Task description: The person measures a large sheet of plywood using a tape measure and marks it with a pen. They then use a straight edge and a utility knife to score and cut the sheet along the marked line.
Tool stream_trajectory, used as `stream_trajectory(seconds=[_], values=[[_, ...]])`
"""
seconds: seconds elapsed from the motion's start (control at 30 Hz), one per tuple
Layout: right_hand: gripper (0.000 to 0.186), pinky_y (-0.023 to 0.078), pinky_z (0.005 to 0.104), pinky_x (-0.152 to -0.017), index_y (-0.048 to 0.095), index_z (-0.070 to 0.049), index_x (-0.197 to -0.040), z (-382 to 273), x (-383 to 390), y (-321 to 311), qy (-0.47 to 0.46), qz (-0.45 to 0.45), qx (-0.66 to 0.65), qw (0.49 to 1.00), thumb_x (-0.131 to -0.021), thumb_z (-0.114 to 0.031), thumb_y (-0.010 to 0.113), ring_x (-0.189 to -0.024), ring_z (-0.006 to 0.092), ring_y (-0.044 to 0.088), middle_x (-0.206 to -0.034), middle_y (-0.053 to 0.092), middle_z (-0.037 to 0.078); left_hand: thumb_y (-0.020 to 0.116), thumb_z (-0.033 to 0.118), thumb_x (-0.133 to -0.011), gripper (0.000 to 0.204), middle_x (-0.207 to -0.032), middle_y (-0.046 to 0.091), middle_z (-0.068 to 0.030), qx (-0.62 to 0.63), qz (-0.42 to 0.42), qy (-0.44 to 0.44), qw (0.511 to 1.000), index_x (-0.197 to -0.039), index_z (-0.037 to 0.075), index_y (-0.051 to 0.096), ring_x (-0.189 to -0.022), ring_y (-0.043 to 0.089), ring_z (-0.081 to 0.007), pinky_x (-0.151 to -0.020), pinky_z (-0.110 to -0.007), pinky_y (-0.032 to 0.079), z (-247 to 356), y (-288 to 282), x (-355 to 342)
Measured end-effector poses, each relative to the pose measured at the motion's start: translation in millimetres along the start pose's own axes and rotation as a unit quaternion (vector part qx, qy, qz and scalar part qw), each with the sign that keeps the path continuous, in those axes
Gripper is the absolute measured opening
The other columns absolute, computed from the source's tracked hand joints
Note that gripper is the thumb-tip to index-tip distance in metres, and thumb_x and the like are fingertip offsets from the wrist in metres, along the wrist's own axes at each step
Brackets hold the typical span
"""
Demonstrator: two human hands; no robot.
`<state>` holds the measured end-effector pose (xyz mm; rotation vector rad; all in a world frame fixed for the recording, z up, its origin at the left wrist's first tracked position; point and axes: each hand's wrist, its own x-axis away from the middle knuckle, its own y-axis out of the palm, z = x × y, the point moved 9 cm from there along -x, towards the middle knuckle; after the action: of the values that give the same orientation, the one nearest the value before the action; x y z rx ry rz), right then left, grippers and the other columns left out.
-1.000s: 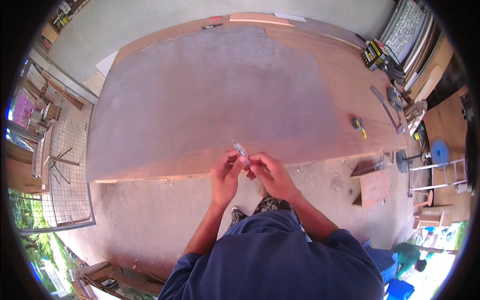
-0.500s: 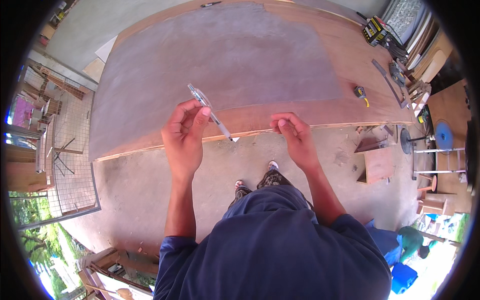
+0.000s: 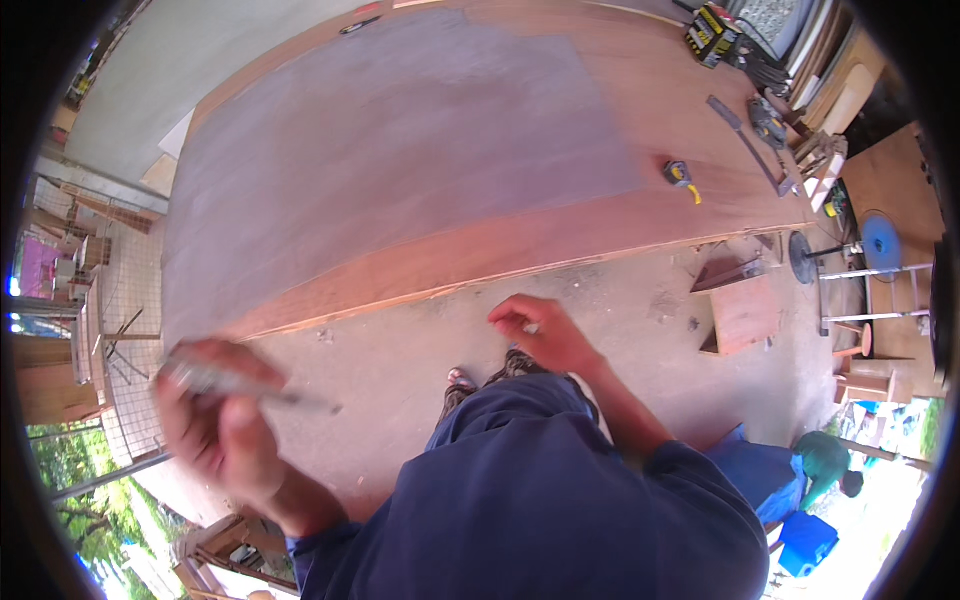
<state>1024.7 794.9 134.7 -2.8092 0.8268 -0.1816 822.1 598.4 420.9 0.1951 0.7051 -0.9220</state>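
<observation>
My left hand (image 3: 220, 430), blurred, is closed on a clear, silvery pen (image 3: 300, 400) low at the left, off the table's front edge, with the pen's narrow end pointing right. My right hand (image 3: 540, 335) is near the middle, below the table edge, its fingers loosely curled; a small pale spot shows among them, too small to make out. Above both hands lies a wide plywood table (image 3: 540, 225) with a large grey-coated area (image 3: 400, 130). A yellow-and-dark tape measure (image 3: 680, 175) rests on its right part.
A long metal tool (image 3: 740, 135), a power tool (image 3: 768, 120) and a black-yellow machine (image 3: 712, 35) line the table's right end. A wooden box (image 3: 735, 310) and ladder (image 3: 880, 318) stand right. A wire-mesh panel (image 3: 135, 300) is left. A person in green (image 3: 822, 465) bends at lower right.
My left hand has carried the pen down and leftward, away from my right hand, which has dropped below the table edge. The view has shifted, with the table appearing higher.
</observation>
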Motion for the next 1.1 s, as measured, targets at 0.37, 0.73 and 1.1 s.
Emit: stream_trajectory(seconds=[0.37,0.73,1.1], values=[[0.020,0.058,0.0437,-0.085,0.072,0.000,-0.112,32,0,20,-0.042,-0.146,0.158,0.976,-0.099,-0.015,0.075,-0.095,0.0348,0.075,-0.106,0.074,0.019,0.076,0.017,-0.098,0.028,-0.102,0.072,-0.0129,-0.060,-0.419,0.251,0.871,-0.120,0.000,0.072,-0.083,0.065,-0.0212,-0.071,-0.035,0.052,123,84,9],[0.021,0.059,0.0384,-0.083,0.075,-0.002,-0.117,9,8,45,-0.057,-0.220,0.066,0.972,-0.096,-0.006,0.074,-0.093,0.0318,0.075,-0.104,0.075,0.018,0.083,0.022,-0.092,0.027,-0.089,0.075,-0.0096,-0.099,-0.247,0.160,0.951,-0.108,0.001,0.078,-0.072,0.064,-0.0201,-0.065,-0.036,0.048,99,41,56],[0.040,0.061,0.0363,-0.079,0.071,-0.004,-0.129,-176,22,111,-0.196,-0.369,-0.112,0.902,-0.093,-0.014,0.085,-0.090,0.0264,0.079,-0.103,0.079,0.011,0.090,0.012,-0.082,0.025,-0.086,0.079,-0.0071,-0.138,-0.084,-0.157,0.974,-0.103,0.003,0.081,-0.075,0.068,-0.0192,-0.070,-0.033,0.049,-4,35,136]])
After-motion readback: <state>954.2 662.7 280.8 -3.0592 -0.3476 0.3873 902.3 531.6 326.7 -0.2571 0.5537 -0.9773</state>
